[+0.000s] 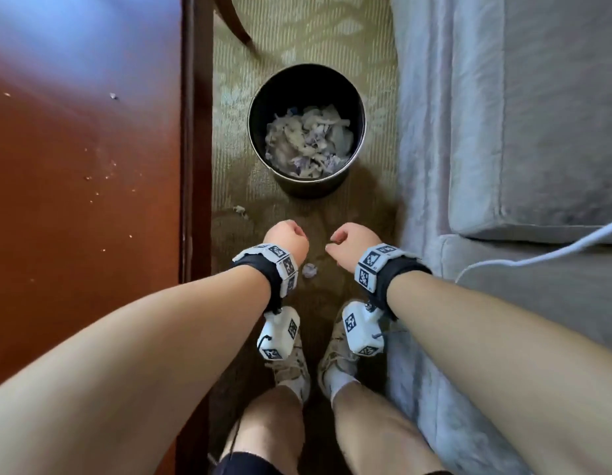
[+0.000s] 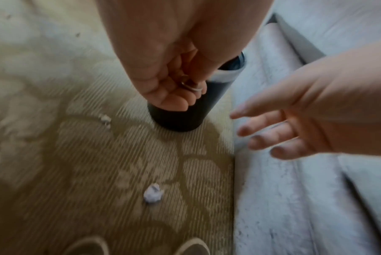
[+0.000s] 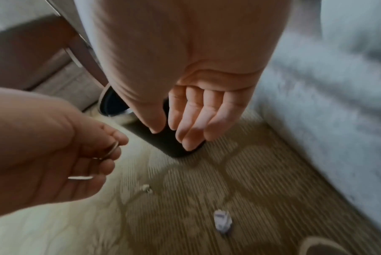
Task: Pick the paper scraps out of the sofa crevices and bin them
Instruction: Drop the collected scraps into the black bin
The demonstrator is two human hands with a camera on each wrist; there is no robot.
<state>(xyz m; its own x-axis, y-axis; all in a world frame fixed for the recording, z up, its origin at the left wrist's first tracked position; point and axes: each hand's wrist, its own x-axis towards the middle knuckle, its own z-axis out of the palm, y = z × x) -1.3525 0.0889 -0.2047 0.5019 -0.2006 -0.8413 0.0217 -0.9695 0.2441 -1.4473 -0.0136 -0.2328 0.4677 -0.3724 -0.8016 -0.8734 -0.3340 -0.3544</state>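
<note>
A black round bin [image 1: 252, 108] stands on the carpet ahead of me, with several paper scraps [image 1: 308, 142] inside. A crumpled scrap [image 1: 309, 270] lies on the carpet between my wrists, also seen in the wrist views [image 2: 153, 193] [image 3: 222, 220]. A smaller scrap [image 1: 239, 210] lies left of the bin's base. My left hand [image 1: 291, 231] hovers above the carpet with fingers curled into the palm [image 2: 174, 89], and no paper shows in it. My right hand [image 1: 342, 240] hangs beside it with relaxed fingers [image 3: 189, 117], holding nothing.
The grey sofa [image 1: 503, 132] runs along the right, with a white cable [image 1: 537, 257] across its seat cushion. A reddish wooden table [image 1: 75, 166] borders the left. My shoes [image 1: 291, 368] stand on the narrow carpet strip between them. A curved chair leg [image 1: 234, 22] is beyond the bin.
</note>
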